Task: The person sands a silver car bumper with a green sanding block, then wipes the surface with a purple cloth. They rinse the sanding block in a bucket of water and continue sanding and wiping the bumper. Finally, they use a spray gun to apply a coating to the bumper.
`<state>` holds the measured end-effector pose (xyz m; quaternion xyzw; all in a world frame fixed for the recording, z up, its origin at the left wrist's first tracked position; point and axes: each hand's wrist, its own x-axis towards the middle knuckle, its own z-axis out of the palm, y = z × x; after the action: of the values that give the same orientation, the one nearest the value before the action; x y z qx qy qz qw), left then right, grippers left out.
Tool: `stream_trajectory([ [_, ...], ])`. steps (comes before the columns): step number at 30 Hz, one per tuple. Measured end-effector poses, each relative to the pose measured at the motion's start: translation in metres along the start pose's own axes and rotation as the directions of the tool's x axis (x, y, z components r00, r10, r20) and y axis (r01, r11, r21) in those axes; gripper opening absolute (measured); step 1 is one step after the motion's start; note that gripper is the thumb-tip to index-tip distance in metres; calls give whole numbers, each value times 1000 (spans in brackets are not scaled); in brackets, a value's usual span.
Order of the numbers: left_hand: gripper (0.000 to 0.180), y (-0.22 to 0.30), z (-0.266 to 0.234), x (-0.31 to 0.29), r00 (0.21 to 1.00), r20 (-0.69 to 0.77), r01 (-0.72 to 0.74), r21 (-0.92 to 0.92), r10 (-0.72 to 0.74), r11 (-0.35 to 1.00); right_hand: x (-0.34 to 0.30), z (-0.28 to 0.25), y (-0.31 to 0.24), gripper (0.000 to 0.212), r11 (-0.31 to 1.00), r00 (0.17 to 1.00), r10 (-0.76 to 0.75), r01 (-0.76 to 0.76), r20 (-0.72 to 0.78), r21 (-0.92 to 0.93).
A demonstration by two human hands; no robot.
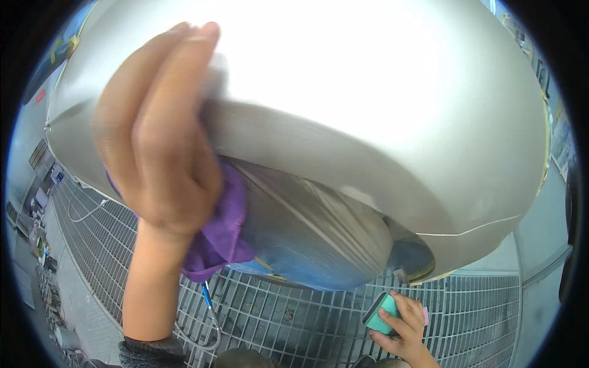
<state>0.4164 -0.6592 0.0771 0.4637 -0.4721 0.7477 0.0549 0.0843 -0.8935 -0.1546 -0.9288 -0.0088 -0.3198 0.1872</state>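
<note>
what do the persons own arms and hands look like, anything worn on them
Both hands are bare, with no gloves, rings or watch showing. The left hand leads down a bare forearm to a pushed-up dark grey knit sleeve. The right hand shows only to the wrist.

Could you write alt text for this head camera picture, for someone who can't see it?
A person's left hand presses a purple cloth against a large, glossy silver curved panel that fills most of the view. Lower right, the right hand holds a small teal block above a grey metal floor grating.
</note>
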Motion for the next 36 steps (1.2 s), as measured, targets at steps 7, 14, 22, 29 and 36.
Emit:
stream_trajectory([
  [7, 27, -55, -62, -70, 949, 128, 219, 392, -288, 894, 24, -8, -4, 54, 991, 972, -132, 127, 195, 39],
  [14, 13, -56, -189, -118, 417, 494, 841, 108, -763, 530, 101, 9, -101, 57, 793, 702, -96, -374, 706, 480],
  [22, 16, -91, -376, -17, -906, 124, 421, 179, -404, -889, 241, -7, -338, 64, -7, 179, -144, -984, 973, 179],
  [29, 18, -129, -506, 118, -904, -400, -24, -298, 148, -954, 426, -46, -552, 72, -244, -245, -206, -925, 947, -293],
  [36, 64, -155, -584, 219, -831, -11, -556, -7, 556, -831, 587, -46, -718, 83, -190, 54, -644, -978, 763, -91],
])
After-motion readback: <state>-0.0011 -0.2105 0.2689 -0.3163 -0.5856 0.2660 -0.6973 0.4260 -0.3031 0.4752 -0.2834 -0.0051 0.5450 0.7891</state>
